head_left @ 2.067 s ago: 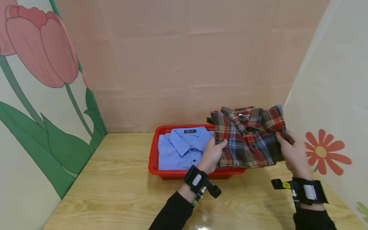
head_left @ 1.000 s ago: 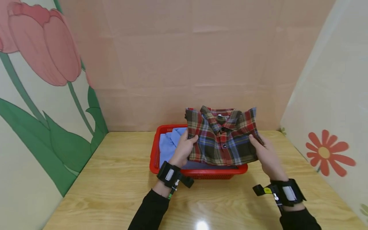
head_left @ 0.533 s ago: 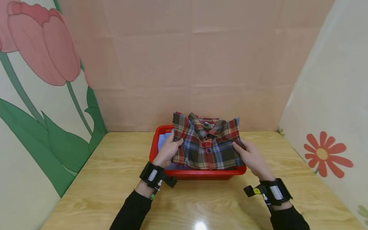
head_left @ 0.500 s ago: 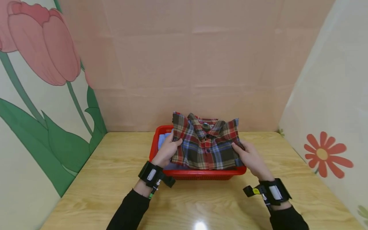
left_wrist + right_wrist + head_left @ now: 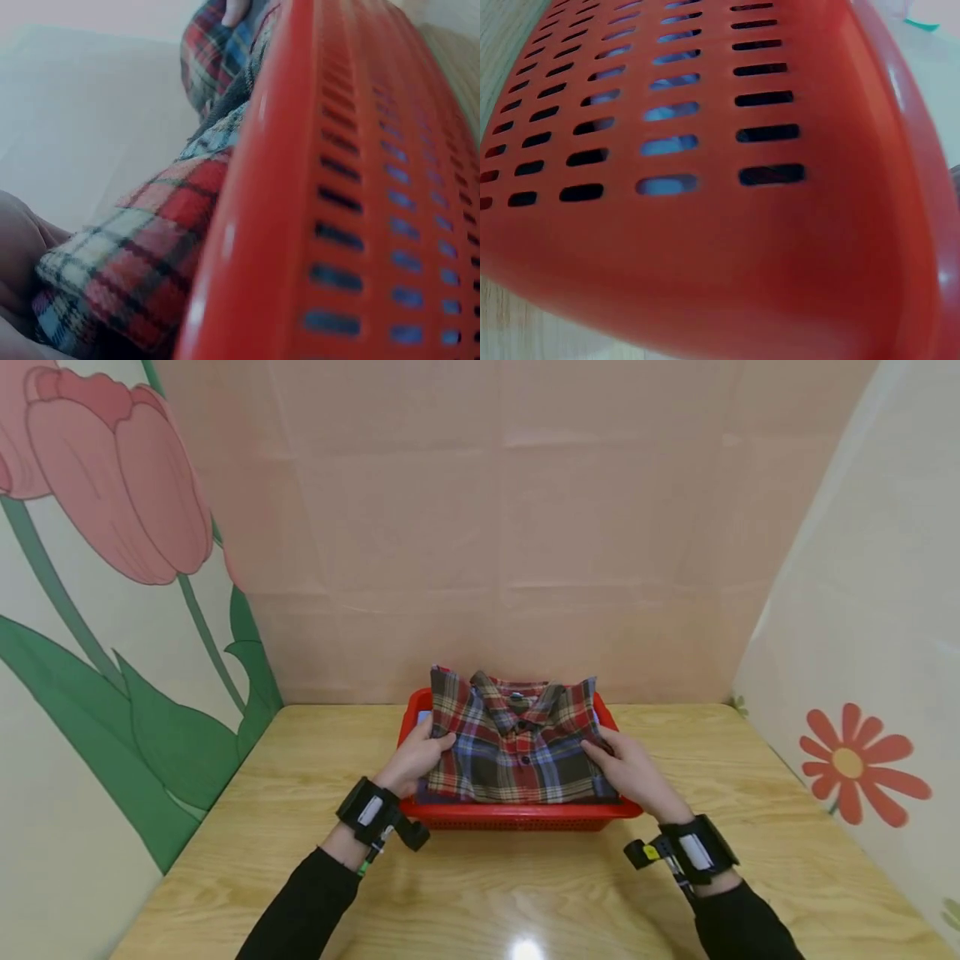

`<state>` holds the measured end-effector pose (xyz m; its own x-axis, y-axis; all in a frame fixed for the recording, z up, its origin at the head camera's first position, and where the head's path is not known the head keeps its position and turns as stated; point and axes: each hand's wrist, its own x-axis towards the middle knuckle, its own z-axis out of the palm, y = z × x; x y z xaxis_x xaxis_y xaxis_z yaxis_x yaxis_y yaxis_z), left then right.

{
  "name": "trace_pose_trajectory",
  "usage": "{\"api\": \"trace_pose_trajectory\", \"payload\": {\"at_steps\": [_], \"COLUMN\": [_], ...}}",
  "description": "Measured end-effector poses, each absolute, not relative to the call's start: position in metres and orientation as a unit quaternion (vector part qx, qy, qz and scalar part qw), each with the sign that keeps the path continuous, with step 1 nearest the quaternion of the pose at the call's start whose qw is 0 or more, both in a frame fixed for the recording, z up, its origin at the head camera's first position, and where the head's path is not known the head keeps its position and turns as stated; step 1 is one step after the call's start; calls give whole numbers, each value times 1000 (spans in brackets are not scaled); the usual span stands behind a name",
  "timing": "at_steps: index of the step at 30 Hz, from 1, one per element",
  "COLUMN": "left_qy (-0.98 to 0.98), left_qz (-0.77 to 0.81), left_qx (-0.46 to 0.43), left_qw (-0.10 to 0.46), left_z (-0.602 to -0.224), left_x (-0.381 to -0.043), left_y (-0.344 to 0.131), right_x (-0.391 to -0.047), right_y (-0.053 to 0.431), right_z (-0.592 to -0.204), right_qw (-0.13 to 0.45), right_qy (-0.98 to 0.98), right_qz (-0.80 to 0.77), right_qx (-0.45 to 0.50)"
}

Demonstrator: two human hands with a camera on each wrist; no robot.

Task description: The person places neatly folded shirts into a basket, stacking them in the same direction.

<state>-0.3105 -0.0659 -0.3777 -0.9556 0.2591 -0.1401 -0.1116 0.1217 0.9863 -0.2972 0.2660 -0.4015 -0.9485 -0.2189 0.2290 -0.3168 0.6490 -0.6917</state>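
A folded plaid shirt [image 5: 517, 752] in red, dark green and blue lies over the red plastic basket [image 5: 525, 814] in the head view, collar toward the back wall. My left hand [image 5: 412, 758] grips its left edge, thumb on top. At the right edge my right hand [image 5: 628, 770] pinches it the same way, with the fingers hidden beneath. Blue cloth [image 5: 423, 717] peeks out under the shirt at the left. In the left wrist view, the plaid shirt [image 5: 165, 232] stands beside the basket's rim [image 5: 255, 195]. The right wrist view shows mostly the slotted basket wall [image 5: 705, 247].
The basket stands on a light wooden table [image 5: 315, 760] near the pinkish back wall [image 5: 487, 527]. A tulip-patterned panel [image 5: 112, 477] borders the left side; a panel with a red flower [image 5: 847, 764] borders the right.
Both hands have carried the plaid shirt leftward from beyond the basket's right side and lowered it onto the basket. It now covers most of the blue shirt that showed inside.
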Motion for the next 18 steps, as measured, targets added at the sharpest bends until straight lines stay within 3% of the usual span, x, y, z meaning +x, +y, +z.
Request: {"api": "trace_pose_trajectory", "payload": {"at_steps": [7, 14, 18], "left_qy": [772, 824, 893], "left_qz": [619, 551, 441], "left_qx": [41, 62, 74], "left_qw": [138, 118, 45], "left_z": [-383, -382, -377], "left_x": [-315, -318, -319], "left_y": [-67, -68, -70], "right_x": [-301, -301, -298], "right_y": [267, 268, 270], "right_z": [-399, -392, -390], "right_qw": [90, 97, 131], "right_qy": [-919, -938, -949], "right_qz": [342, 299, 257], "right_qx": [177, 145, 129]}}
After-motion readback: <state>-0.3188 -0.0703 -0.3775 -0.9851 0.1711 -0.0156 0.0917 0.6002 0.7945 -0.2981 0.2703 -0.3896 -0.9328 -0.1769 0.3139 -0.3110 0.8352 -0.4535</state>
